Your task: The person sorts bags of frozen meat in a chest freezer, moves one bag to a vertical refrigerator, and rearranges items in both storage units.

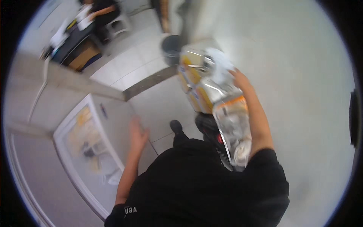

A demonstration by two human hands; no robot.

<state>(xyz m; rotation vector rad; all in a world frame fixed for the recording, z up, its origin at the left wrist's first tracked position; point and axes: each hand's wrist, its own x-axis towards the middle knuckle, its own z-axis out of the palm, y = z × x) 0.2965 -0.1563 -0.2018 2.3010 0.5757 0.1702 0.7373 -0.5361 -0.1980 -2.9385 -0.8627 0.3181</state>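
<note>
My left hand (139, 134) hangs blurred beside the chest freezer, with its thumb apart from the fingers and nothing in it. Out to the right, my right hand (241, 79) reaches over a stack of square metal tins (200, 98) with yellow labels. Its fingers are at a crumpled white plastic bag (219, 63) on top of the tins; blur hides whether they grip it. Below that forearm stands an open metal container (232, 122) with an orange upper edge. Clear plastic pieces and a pale round thing (242, 151) lie in it.
A glass-topped chest freezer (106, 113) with goods inside stands at my left. Ahead are a raised floor sill (153, 82) and a dark bucket (171, 49). Beyond, a person (105, 14) sits at a dark table (73, 42). A pale wall (297, 99) runs along my right.
</note>
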